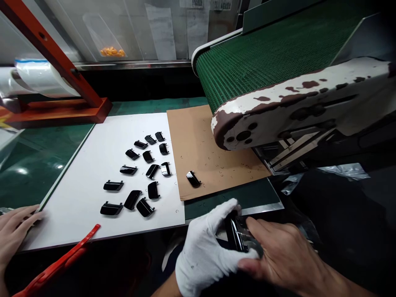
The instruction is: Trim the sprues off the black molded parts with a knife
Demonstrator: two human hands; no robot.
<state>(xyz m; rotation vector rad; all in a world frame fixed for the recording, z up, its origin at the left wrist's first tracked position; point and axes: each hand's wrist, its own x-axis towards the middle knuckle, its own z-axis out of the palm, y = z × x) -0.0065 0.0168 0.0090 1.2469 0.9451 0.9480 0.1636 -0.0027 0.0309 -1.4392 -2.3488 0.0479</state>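
I am clamping a stack of glossy black plastic clips point(236, 236) at six o'clock between my gloved left hand point(207, 251) and bare right hand point(286, 258), judging them light, stiff, slippery, best gripped by their edges.

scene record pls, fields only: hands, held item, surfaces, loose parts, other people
left hand: white-gloved left hand, gripping part
right hand: bare right hand, on same part
held item: small stack of glossy black plastic parts, between both hands
surfaces: white sheet; brown cardboard sheet; green conveyor belt above
loose parts: about fourteen black clips on white sheet; one black clip on cardboard
other people: another person's bare hand at sheet's left edge
tool: red plastic handle
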